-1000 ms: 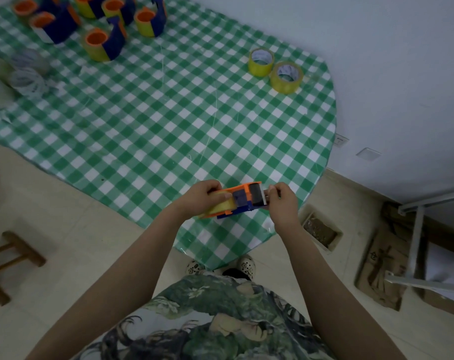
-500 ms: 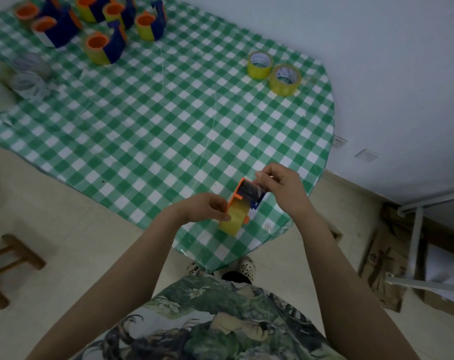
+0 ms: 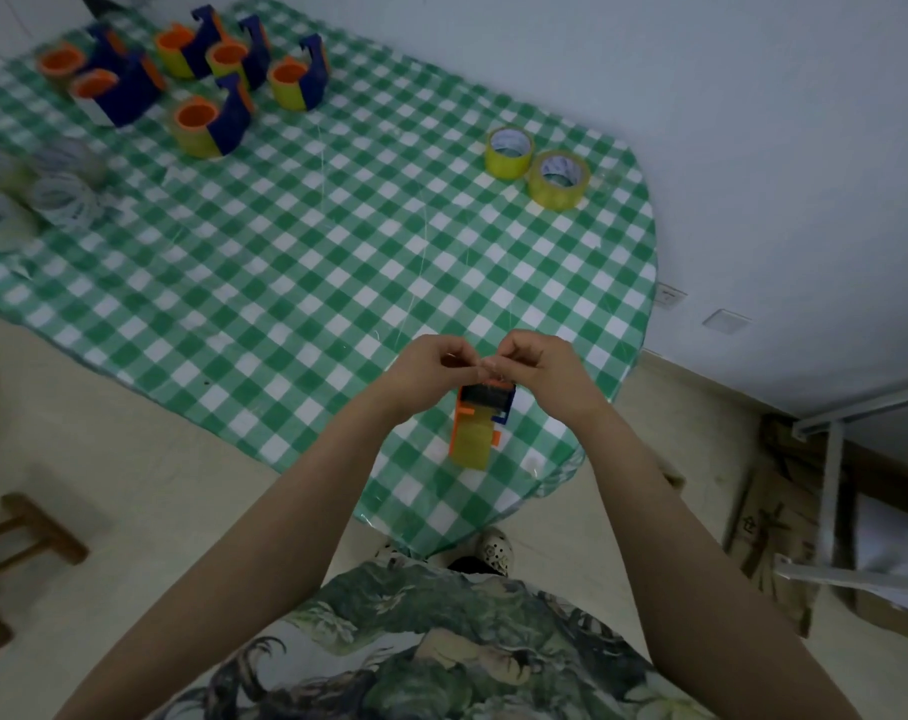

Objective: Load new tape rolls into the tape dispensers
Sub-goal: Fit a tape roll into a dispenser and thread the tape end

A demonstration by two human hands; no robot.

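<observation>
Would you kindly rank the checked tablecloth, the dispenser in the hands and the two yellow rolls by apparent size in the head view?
1. checked tablecloth
2. dispenser, though nearer the camera, so unsure
3. farther yellow roll and nearer yellow roll: alike, unranked

No legible text, dark printed marks on the flattened cardboard (image 3: 753, 532), too blurred to read

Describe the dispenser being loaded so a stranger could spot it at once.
Find the near edge of the green-checked table. There the left hand and right hand pinch the top of an orange-and-blue dispenser holding a yellow roll. It alone is held; the other dispensers stand at the far left corner.
</observation>
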